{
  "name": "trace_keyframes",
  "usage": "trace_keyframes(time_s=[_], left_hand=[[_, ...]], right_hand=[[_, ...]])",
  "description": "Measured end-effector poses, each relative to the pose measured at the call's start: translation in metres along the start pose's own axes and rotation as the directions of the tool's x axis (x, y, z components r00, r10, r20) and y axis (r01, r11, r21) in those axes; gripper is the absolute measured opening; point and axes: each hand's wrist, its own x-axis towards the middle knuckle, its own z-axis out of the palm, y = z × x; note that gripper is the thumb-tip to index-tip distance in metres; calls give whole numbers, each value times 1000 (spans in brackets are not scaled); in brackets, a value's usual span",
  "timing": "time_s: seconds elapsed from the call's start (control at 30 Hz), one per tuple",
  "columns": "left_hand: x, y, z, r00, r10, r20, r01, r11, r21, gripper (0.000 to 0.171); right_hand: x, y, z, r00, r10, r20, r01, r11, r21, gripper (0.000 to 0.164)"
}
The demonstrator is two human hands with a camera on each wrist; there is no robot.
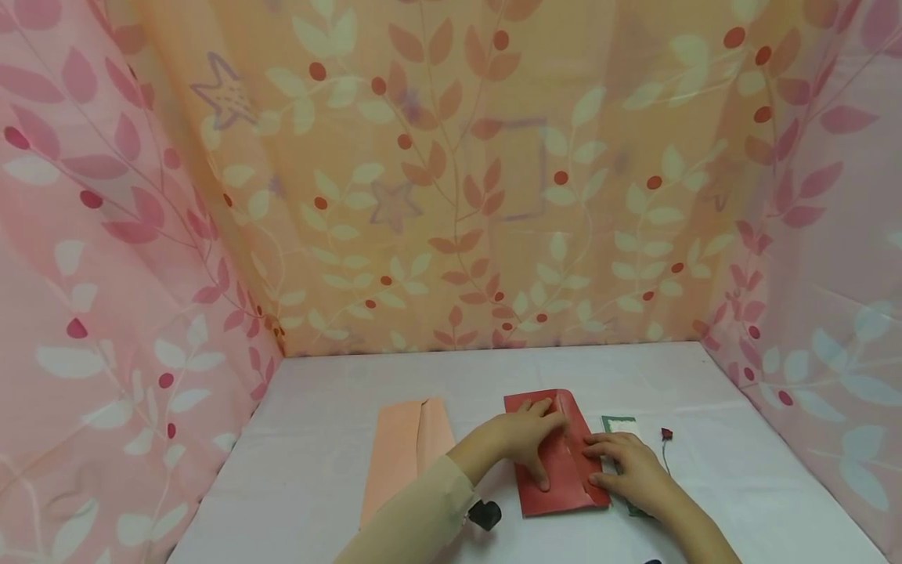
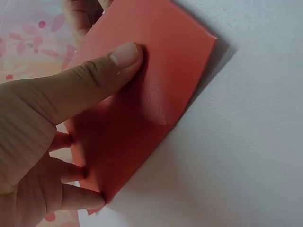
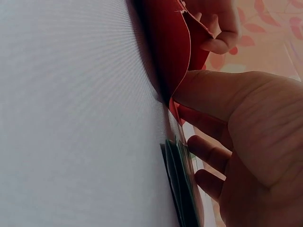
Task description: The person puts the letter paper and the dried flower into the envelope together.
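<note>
A red envelope (image 1: 560, 478) with a flap line along its right part lies on the white table. My left hand (image 1: 524, 439) rests across it, fingers spread, the thumb (image 2: 125, 56) laid on the envelope's face and the other fingertips near its far end. At the envelope's right side my right hand (image 1: 630, 466) pinches the edge, its thumb (image 3: 203, 92) against the lifted red paper. That edge bows up into an open gap in the right wrist view. Dark green folded card (image 3: 180, 184) lies below the right hand's other fingers, and this hand partly covers it.
A peach envelope (image 1: 398, 446) lies to the left, partly behind the left sleeve. Near that sleeve is a black heart-shaped thing (image 1: 485, 515). A small dried red rose (image 1: 666, 435) on a thin stem lies at the right. Patterned curtains (image 1: 451, 196) enclose the table.
</note>
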Motion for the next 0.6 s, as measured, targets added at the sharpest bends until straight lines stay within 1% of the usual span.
trace_keyframes(time_s=[0.1, 0.27, 0.37, 0.53, 0.6], left_hand=[[-1, -1, 0, 1000, 10, -19, -10, 1000, -2, 99], [-3, -4, 1, 999, 35, -36, -37, 999, -40, 92], [-5, -4, 0, 998, 40, -42, -42, 998, -56, 89], [-10, -1, -3, 998, 37, -57, -38, 999, -15, 91], [-10, -2, -5, 997, 47, -54, -47, 999, -13, 88]], right_hand=[[1, -2, -2, 1000, -8, -7, 8, 1000, -7, 39], [0, -3, -3, 1000, -21, -19, 21, 1000, -12, 38], [0, -3, -2, 1000, -9, -14, 9, 1000, -3, 38], [1, -1, 0, 1000, 26, 8, -27, 1000, 12, 38], [1, -1, 1, 999, 35, 14, -35, 999, 14, 38]])
